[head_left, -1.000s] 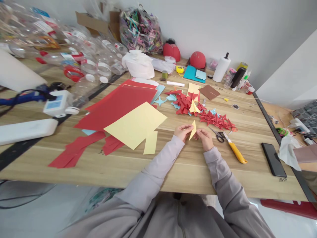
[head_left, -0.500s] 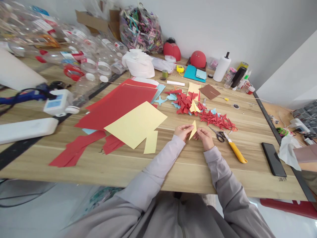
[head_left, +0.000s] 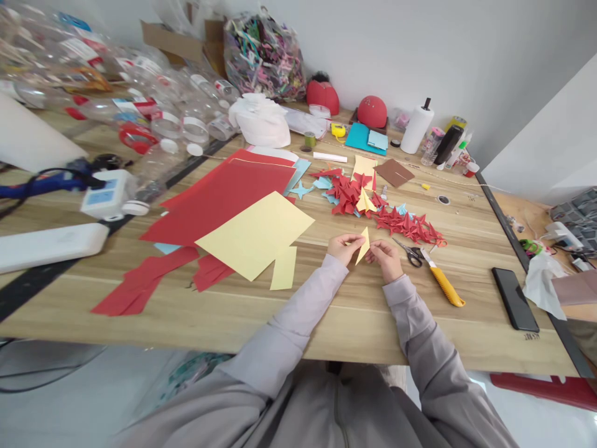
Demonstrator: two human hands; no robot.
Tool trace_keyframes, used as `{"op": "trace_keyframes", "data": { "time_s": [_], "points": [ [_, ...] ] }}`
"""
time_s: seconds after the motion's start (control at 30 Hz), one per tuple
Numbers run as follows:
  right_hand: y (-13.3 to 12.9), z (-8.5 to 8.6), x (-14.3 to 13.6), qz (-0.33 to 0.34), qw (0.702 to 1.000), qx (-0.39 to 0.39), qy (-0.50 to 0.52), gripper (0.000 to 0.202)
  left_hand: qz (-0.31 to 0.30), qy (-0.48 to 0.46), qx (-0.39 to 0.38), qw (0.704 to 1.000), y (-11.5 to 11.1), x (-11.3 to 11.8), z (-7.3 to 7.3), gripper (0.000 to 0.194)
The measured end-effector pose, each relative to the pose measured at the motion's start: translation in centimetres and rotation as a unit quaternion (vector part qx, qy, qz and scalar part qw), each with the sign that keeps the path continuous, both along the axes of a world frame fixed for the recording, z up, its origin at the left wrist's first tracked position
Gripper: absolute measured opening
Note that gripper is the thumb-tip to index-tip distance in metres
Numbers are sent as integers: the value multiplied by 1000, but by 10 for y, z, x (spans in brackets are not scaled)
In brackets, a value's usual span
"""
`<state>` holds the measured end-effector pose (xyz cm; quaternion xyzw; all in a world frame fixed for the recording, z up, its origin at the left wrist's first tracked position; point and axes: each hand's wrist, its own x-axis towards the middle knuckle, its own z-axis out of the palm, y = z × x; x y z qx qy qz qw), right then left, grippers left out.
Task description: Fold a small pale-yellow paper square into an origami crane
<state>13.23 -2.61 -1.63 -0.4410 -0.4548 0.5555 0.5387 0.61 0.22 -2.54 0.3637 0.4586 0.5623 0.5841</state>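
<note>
A small piece of folded yellow paper (head_left: 363,247) is held upright above the table between my hands. My left hand (head_left: 344,247) pinches its left side between thumb and fingers. At its right edge, my right hand (head_left: 385,258) has its fingertips pressed together on the paper. Just beyond the hands lies a heap of folded red paper stars (head_left: 403,223), with a yellow folded piece (head_left: 365,201) on top. To the left rest a large yellow sheet (head_left: 256,233), a yellow strip (head_left: 283,269) and large red sheets (head_left: 228,193).
Right of my hands lie black scissors (head_left: 413,255) and a yellow-handled utility knife (head_left: 445,283). A phone (head_left: 515,298) is near the right edge. Red paper strips (head_left: 144,283) lie front left. Plastic bottles (head_left: 158,118) crowd the back left; a white bottle (head_left: 418,127) stands at the back.
Almost nothing differs. Both hands keep the folded yellow paper in the same place, and the whole view has shifted very slightly.
</note>
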Motion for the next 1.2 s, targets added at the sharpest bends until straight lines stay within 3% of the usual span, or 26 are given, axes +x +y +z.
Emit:
{"op": "trace_keyframes", "data": {
  "time_s": [0.27,0.43,0.7,0.8,1.07,1.2],
  "points": [
    [-1,3,-1,-2,1000,0,-25,19,-4,-5,-3,1000,1,0,-2,32],
    [-3,4,-4,-3,997,49,-57,30,5,17,10,1000,1,-1,-3,28],
    [-4,-3,-4,3,981,112,-159,13,-17,60,24,998,1,-4,-2,23],
    [-3,-2,-4,-22,985,96,-140,12,-25,46,22,998,0,-4,0,25],
    [-1,2,-1,-67,997,23,-3,20,-73,-98,-6,993,-7,0,11,36],
    [-1,2,0,-64,997,49,-17,19,-67,-55,5,996,-6,-2,11,30]
  ]
}}
